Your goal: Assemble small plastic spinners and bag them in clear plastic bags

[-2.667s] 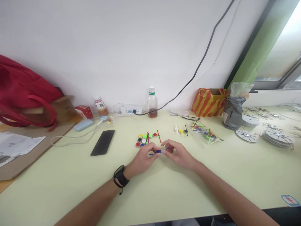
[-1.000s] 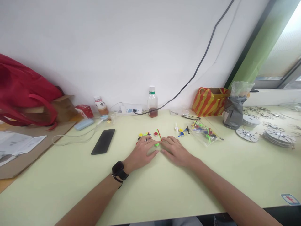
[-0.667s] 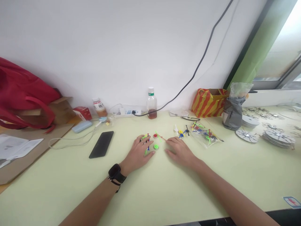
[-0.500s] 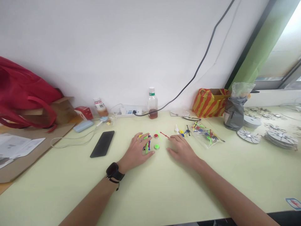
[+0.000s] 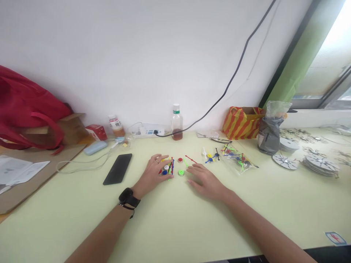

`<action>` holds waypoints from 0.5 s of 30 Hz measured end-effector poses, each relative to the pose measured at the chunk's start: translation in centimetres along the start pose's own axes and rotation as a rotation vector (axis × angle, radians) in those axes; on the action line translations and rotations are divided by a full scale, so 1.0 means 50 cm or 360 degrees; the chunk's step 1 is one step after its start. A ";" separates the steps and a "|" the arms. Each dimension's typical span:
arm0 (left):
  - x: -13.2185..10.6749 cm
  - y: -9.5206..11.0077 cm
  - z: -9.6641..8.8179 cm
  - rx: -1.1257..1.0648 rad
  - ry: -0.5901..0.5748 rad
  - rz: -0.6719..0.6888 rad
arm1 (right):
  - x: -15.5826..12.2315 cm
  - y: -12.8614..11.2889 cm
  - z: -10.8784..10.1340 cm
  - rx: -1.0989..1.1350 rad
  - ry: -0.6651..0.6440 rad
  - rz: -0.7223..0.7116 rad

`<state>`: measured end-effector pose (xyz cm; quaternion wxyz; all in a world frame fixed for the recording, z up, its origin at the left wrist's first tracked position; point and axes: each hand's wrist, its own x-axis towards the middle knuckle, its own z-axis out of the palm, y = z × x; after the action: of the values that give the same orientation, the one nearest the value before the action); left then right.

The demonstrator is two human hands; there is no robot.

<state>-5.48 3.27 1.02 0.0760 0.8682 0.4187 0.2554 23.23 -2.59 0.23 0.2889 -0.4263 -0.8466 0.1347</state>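
Note:
My left hand (image 5: 150, 172) rests on the table, fingers spread around a cluster of small plastic parts: a white disc (image 5: 166, 167), a blue disc (image 5: 165, 172) and several thin coloured pointers (image 5: 172, 166). Just right of it lie a red disc (image 5: 180, 159) and a green disc (image 5: 181, 172). A red arrow-shaped pointer (image 5: 191, 159) and a green pointer (image 5: 185, 161) lie by the fingertips of my right hand (image 5: 205, 179). That hand is low over the table, fingers loosely extended; whether it touches the green pointer cannot be made out.
White, yellow, blue and black spinner-like pieces (image 5: 210, 159) lie beyond my right hand, beside a clear bag of coloured parts (image 5: 240, 162). A phone (image 5: 117, 169) is at left, a bottle (image 5: 177, 126) at the wall, stacked discs (image 5: 321, 162) at far right.
My right hand has moved left and toward me, uncovering the blue and yellow pieces behind it. My left hand has drawn slightly left, showing more of the clustered discs. The view has shifted a little.

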 end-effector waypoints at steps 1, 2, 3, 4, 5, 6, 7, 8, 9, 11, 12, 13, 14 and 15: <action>0.001 0.007 0.001 0.0012 0.0036 0.0005 | 0.000 0.000 0.000 0.0008 -0.0007 -0.0002; 0.001 0.015 0.001 0.0023 0.0066 0.0016 | 0.000 0.000 0.000 0.0025 -0.0008 0.0000; 0.000 0.024 0.001 0.0035 0.0089 0.0032 | 0.000 -0.002 -0.001 0.0045 -0.0005 0.0000; 0.000 0.035 0.000 0.0051 0.0098 0.0055 | 0.000 -0.004 -0.002 0.0059 0.0004 -0.0003; -0.002 0.046 -0.001 0.0072 0.0088 0.0080 | 0.000 -0.005 -0.003 0.0057 0.0012 -0.0009; -0.004 0.056 -0.001 0.0097 0.0064 0.0103 | 0.000 -0.007 -0.004 0.0037 0.0011 -0.0017; -0.007 0.066 -0.001 0.0113 0.0027 0.0122 | -0.001 -0.007 -0.006 0.0005 -0.0007 -0.0026; -0.010 0.074 -0.001 0.0120 -0.0009 0.0137 | -0.002 -0.006 -0.007 -0.0033 -0.0038 -0.0035; -0.013 0.080 0.001 0.0118 -0.0038 0.0156 | -0.003 -0.004 -0.007 -0.0068 -0.0070 -0.0042; -0.019 0.086 0.005 0.0097 -0.0069 0.0193 | -0.003 0.004 -0.007 -0.0115 -0.0106 -0.0053; -0.021 0.087 0.008 0.0085 -0.0073 0.0207 | -0.003 0.010 -0.007 -0.0123 -0.0108 -0.0053; -0.023 0.087 0.011 0.0072 -0.0075 0.0216 | -0.002 0.016 -0.007 -0.0123 -0.0108 -0.0047; -0.024 0.087 0.014 0.0056 -0.0078 0.0219 | -0.001 0.021 -0.007 -0.0117 -0.0107 -0.0033; -0.025 0.087 0.018 0.0038 -0.0082 0.0219 | 0.000 0.025 -0.008 -0.0105 -0.0108 -0.0011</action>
<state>-2.68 -0.38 1.31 0.0587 0.9020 0.3588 0.2327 24.26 -1.86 -0.04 0.2463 -0.4279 -0.8613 0.1200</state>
